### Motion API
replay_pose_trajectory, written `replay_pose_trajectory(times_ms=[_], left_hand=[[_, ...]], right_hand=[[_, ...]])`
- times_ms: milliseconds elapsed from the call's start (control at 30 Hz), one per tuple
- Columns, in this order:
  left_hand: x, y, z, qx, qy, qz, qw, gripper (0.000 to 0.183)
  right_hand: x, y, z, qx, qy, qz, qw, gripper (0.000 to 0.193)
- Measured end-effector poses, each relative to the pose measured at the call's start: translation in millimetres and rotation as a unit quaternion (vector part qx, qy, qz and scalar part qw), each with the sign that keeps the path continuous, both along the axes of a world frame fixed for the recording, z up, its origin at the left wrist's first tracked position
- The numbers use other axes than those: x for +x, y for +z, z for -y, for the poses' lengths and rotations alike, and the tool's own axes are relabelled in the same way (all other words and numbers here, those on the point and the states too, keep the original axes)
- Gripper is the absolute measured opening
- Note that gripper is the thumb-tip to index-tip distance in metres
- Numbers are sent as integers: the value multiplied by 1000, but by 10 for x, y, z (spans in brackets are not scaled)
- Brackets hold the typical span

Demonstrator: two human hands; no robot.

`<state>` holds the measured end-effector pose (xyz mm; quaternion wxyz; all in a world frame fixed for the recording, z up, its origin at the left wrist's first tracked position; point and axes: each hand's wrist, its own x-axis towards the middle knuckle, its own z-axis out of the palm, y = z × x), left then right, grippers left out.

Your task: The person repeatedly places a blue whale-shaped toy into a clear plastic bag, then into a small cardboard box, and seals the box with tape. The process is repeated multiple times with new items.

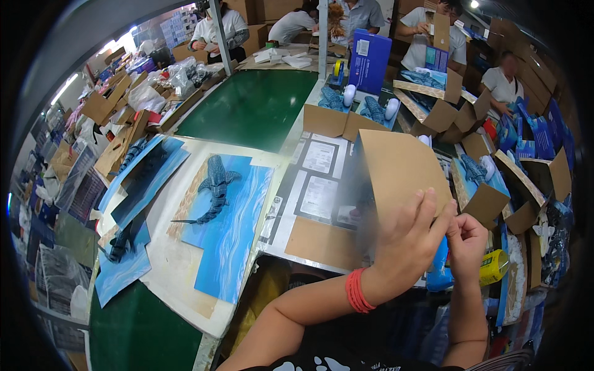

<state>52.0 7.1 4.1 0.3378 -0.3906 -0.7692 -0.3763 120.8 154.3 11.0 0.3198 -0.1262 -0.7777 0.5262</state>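
A bent brown cardboard sheet (402,167) stands raised before me, right of the middle. My left hand (408,238), with red bands at the wrist, is closed on its lower edge, the fingers lying over its face. At the lower right corner of the sheet, my right hand (467,241) has its fingers curled in a pinch against the card. Beneath lies a flat printed panel (291,204) with white labels. To the left, a dark blue toy shark (216,185) rests on a blue, wave-printed card (229,247).
Another toy shark (120,244) and folded blue cards (148,179) are at the left. A green belt (247,105) runs away from me. More toys on cardboard (374,108), a blue box (369,62) and a yellow roll (493,267) stand around the right side. Several people work beyond.
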Motion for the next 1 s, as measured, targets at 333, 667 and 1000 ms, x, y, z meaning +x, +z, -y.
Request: replay_pose_trajectory(times_ms=[333,667,1000], left_hand=[[-107,14,187,21,37,8,999,39],[-113,33,182,22,-31,-74,997,59],[54,-991,890,-104,-1,-52,993,96]], right_hand=[[-297,-474,-89,19,97,-78,992,33],[-279,-91,-8,300,101,-180,932,40],[-326,-46,-445,3,-25,-174,984,27]])
